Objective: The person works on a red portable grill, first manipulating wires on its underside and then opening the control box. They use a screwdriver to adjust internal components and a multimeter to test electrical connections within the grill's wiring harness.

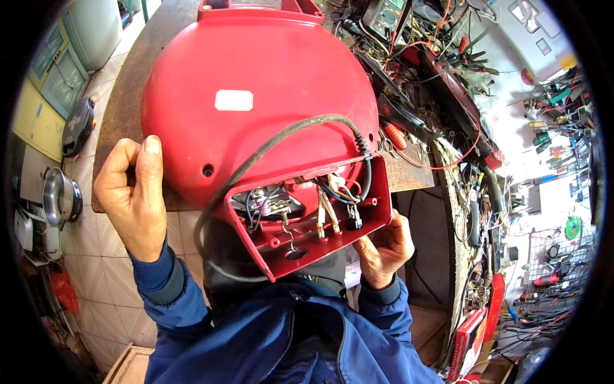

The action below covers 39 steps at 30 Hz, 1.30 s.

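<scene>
A large red round electric appliance (268,83) rests on the wooden table, with a white label on its shell. On its near side an open red wiring box (307,256) shows wires, terminals and a small black part. A thick dark power cord (256,153) loops out of the box and across the shell. My right hand (385,251) grips the box's near right corner, its fingers partly hidden behind it. Raised beside the shell's left edge, my left hand (137,192) is closed, thumb against curled fingers. Whatever it may hold is not visible.
Tangled wires, a multimeter (387,16) and a red-handled screwdriver (394,136) crowd the right part of the table (121,121). Tools and cables cover the surface at far right. A metal bowl (56,198) stands at left near the tiled floor (102,275).
</scene>
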Motion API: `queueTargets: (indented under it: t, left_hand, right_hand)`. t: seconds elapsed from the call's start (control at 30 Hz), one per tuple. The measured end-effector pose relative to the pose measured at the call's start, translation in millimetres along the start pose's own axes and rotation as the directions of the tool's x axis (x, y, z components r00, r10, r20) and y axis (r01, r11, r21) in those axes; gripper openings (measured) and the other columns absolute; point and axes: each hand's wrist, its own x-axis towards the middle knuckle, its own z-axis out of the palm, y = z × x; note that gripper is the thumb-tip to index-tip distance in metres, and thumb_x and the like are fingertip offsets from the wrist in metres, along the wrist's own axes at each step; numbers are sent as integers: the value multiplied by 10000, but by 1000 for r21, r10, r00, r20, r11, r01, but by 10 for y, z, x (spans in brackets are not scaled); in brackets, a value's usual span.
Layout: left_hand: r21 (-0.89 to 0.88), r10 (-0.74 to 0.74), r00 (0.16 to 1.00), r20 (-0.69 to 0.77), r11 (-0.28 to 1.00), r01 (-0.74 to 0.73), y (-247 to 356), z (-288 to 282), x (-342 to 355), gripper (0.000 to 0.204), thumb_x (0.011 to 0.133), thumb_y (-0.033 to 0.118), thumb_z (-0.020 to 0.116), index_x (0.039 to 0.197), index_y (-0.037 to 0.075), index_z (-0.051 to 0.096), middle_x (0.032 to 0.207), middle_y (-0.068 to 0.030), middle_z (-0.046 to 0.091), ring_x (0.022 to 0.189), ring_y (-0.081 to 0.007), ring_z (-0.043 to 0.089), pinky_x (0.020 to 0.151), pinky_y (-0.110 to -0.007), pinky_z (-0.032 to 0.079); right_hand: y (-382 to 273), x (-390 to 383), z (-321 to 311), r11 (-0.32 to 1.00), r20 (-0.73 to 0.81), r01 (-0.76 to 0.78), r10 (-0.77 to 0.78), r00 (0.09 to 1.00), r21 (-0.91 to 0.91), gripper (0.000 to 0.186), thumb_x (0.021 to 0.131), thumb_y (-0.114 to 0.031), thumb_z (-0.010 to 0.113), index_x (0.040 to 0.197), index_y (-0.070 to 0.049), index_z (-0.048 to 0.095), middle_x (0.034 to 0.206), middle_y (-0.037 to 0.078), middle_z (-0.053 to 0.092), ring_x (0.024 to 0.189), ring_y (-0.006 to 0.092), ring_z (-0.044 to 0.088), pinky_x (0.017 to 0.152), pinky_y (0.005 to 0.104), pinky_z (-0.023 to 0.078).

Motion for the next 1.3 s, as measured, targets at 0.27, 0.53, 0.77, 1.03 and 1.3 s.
queueTargets:
  t: [0.27,0.53,0.77,1.03,1.3]
  left_hand:
    - [13,20,999,-40,1000,-20,52,28,14,428,1061,141,708,718,54,467,677,66,410,664,-36,340,577,-261,288]
    - [-12,26,999,-33,1000,-27,44,30,18,417,1055,116,706,721,50,464,671,67,399,656,-34,336,571,-261,287]
    - [-25,21,1000,-21,999,-22,42,25,13,416,1059,116,701,723,50,466,668,61,396,654,-34,337,571,-261,285]
    - [-37,21,1000,-21,999,-22,37,13,23,412,1060,125,708,724,50,480,664,59,409,646,-35,349,568,-260,294]
    - [-24,15,1000,-23,1000,-16,58,13,24,411,1062,122,706,726,50,480,667,61,409,652,-34,349,570,-259,293]
  right_hand:
    - [10,-35,-6,999,-6,-38,38,999,19,581,824,-56,953,1289,51,622,1151,110,725,1045,183,712,974,344,575]
    - [33,-81,-48,997,6,-70,70,998,24,623,837,-125,961,1321,48,609,1221,126,727,1085,188,708,1000,355,567]
    - [4,-89,-46,997,7,-77,77,997,19,613,853,-158,954,1317,53,614,1218,119,731,1092,176,702,1003,347,563]
    - [-16,-80,-4,995,-14,-91,91,996,33,598,863,-153,946,1308,59,608,1219,130,735,1092,182,711,1005,350,569]
    - [-4,-103,-41,993,-2,-115,115,993,14,586,862,-125,943,1307,57,609,1223,130,733,1087,186,713,1004,351,572]
